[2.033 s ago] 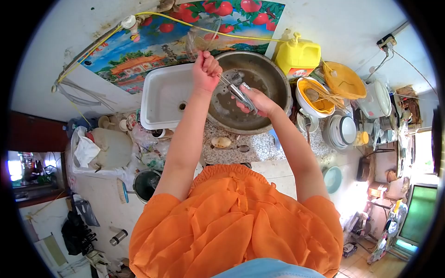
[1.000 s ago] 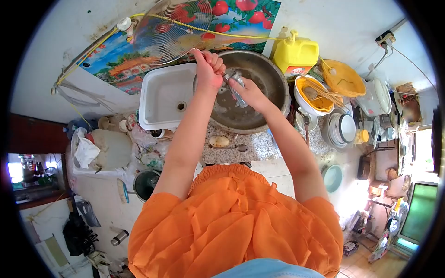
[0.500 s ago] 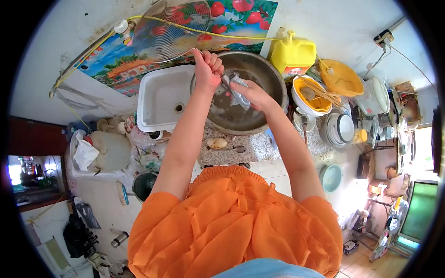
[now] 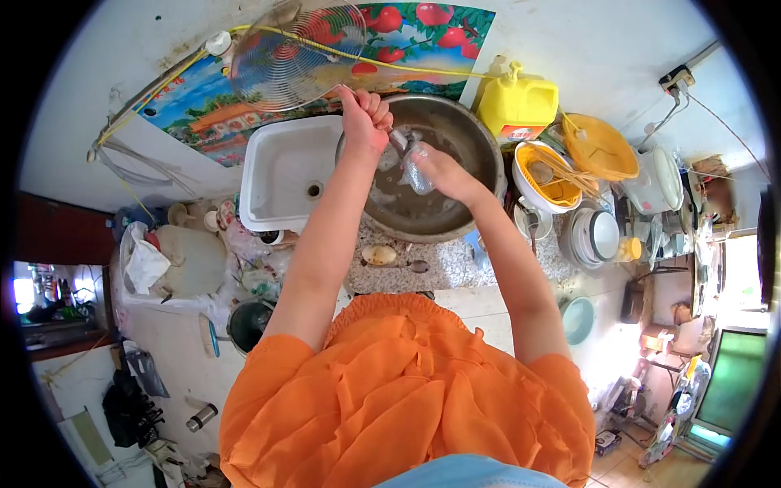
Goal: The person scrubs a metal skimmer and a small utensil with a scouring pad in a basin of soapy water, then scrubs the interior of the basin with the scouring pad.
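Observation:
My left hand point(image 4: 366, 118) is closed in a fist around the handle of a metal utensil, whose thin end pokes out beyond the thumb. Its shiny lower part point(image 4: 398, 141) points down over a large metal basin point(image 4: 495, 167). I cannot tell what kind of utensil it is. My right hand point(image 4: 443, 172) grips a crumpled silvery, plastic-like wad point(image 4: 418, 169) against the utensil's lower end, hiding the tip. Cloudy water point(image 4: 407, 207) lies in the basin below.
A white sink point(image 4: 268, 187) adjoins the basin on the left. A yellow jug point(image 4: 518, 104) and white bowl point(image 4: 525, 180) stand right. On the speckled counter edge lie a soap bar point(image 4: 378, 255) and a spoon point(image 4: 418, 266). A round wire grille point(image 4: 297, 69) hangs behind.
My right hand and the wad have shifted slightly along the utensil, with more of its metal showing between the hands. My left hand keeps its hold in nearly the same place.

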`<state>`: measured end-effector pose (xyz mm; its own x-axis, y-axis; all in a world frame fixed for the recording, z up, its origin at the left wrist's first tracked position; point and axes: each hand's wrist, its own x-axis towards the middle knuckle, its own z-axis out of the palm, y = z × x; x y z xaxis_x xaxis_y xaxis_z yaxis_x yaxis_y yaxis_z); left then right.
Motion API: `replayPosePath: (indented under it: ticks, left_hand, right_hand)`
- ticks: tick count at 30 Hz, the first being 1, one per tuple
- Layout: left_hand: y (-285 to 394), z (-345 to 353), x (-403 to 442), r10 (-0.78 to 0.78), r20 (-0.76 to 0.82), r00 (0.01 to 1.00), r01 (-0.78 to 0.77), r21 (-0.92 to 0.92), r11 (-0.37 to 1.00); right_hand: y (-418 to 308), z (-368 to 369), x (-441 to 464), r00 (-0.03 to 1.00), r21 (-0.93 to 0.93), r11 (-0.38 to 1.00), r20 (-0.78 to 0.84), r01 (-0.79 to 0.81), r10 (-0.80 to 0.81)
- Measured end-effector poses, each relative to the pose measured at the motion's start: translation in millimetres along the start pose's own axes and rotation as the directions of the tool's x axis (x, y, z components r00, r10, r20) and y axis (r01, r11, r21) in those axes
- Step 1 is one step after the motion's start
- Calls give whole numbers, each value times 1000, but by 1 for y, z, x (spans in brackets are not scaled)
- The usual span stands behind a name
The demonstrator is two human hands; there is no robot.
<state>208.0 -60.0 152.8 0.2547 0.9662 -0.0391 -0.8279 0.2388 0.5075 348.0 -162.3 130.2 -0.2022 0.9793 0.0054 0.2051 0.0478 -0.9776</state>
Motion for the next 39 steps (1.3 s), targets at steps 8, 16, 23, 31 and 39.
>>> replayPosePath:
  ticks: [8,16,23,31,39]
  left_hand:
    - [-23,5,2,-32,69,997,29,40,999]
    - [-12,-9,5,79,-46,996,-71,152,986]
    - [-6,-53,8,210,-65,976,-108,692,714]
    - [13,-44,-29,21,704,710,-591,612,-525]
    - [-24,-76,-26,-522,88,848,10,983,182]
  right_hand:
    - [-1,12,38,927,-418,901,-371,-115,-54]
    - [-1,4,25,995,56,996,-69,-63,66]
    - [-20,-27,21,979,-45,982,-105,-182,176]
    - [-23,-74,31,998,-405,914,52,-18,43]
    - [-16,-85,43,988,-323,945,-153,-47,-3]
